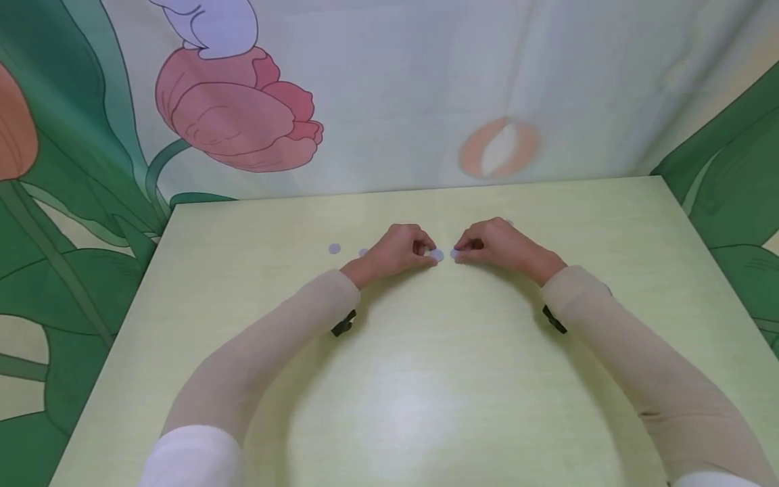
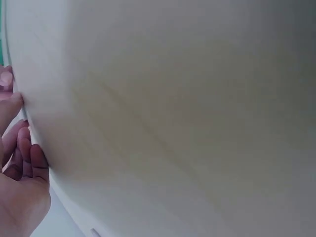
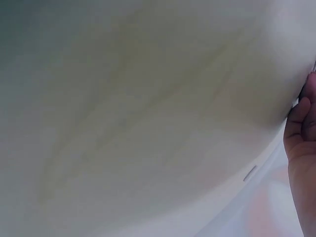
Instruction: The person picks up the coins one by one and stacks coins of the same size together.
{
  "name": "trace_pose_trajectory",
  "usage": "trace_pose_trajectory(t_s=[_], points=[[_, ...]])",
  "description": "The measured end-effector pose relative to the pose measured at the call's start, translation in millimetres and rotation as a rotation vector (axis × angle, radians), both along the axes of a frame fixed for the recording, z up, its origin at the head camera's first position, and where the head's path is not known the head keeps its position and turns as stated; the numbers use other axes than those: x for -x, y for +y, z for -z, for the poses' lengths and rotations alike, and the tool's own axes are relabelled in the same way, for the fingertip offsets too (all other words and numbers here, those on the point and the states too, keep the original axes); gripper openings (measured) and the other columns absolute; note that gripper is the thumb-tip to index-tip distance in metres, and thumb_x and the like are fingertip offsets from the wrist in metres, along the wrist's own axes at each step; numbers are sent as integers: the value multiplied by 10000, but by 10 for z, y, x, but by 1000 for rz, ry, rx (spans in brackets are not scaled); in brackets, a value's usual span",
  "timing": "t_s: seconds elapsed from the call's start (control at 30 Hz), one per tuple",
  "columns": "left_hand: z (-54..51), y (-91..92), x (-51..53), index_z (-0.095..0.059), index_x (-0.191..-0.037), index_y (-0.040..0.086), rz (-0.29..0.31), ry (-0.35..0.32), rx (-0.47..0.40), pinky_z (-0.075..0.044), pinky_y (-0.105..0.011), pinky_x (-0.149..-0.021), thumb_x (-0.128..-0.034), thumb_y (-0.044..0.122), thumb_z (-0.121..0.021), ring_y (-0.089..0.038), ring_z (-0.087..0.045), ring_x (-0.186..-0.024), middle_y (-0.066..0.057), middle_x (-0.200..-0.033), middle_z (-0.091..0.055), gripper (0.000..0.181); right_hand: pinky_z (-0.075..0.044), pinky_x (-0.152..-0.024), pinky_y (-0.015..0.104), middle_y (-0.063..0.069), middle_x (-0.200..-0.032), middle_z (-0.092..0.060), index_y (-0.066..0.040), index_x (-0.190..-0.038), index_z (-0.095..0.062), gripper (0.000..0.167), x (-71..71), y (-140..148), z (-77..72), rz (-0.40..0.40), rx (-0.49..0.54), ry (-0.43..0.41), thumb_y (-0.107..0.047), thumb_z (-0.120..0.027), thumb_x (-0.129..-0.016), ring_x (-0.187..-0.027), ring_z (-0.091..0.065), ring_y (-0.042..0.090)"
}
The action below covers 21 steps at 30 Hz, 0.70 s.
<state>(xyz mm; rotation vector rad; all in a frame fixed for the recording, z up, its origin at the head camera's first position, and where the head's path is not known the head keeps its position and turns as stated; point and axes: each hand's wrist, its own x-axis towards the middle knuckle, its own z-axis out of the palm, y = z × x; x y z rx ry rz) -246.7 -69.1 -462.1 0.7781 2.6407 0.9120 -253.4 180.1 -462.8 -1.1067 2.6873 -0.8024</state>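
Small pale lilac discs lie on the light wooden table (image 1: 402,365). In the head view the left hand (image 1: 398,250) has thumb and forefinger at the edges of one disc (image 1: 437,255), pinching it near the table's far side. Just right of it, the right hand (image 1: 499,247) pinches another disc (image 1: 454,253), partly covered by its fingertips. A small gap separates the two discs. The left hand (image 2: 24,182) shows at the left edge of the left wrist view, the right hand (image 3: 303,133) at the right edge of the right wrist view; neither shows the pinched discs clearly.
One disc (image 1: 335,249) lies left of the left hand, and another (image 1: 363,252) is partly behind that wrist. A further disc (image 1: 510,222) peeks out behind the right hand. A patterned curtain (image 1: 389,95) hangs along the table's far edge.
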Motion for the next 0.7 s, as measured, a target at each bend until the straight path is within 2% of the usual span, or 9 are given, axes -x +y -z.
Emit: trace_pose_trajectory(t_s=[0.2,0.33,0.53,0.7], points=[[-21,-61,0,-756,-1121,18,-10,6,-50,-449,-231,-716,-865,216,-836,-156,-545,-783,-39,-856,-623,333,-531,-768,295,-36,-927,-736,-100,-1056,-793,172,22,12,18,-6,-5,-47,-203,-778,-920,-802,-640,100],[-107,-192,-16,-735,-1173,13,-22,40,-106,-461,-261,-734,-863,209,-837,-184,-551,-806,-70,-895,-631,380,-533,-775,304,-33,-927,-735,-100,-1055,-794,167,31,5,22,-7,3,-63,-192,-780,-917,-806,-637,108],[-242,-514,-38,-713,-1210,14,-51,78,-109,-479,-310,-774,-876,191,-820,-226,-569,-867,-135,-993,-656,393,-529,-783,310,-19,-925,-729,-100,-1050,-796,161,10,3,-9,17,-9,-65,-177,-786,-910,-812,-629,130],[-262,-844,-74,-699,-1228,14,-108,85,-87,-499,-349,-787,-891,194,-806,-245,-589,-897,-153,-1025,-653,397,-501,-789,312,-21,-923,-723,-116,-1061,-800,175,-35,21,-24,55,-21,-46,-210,-783,-914,-816,-603,145]])
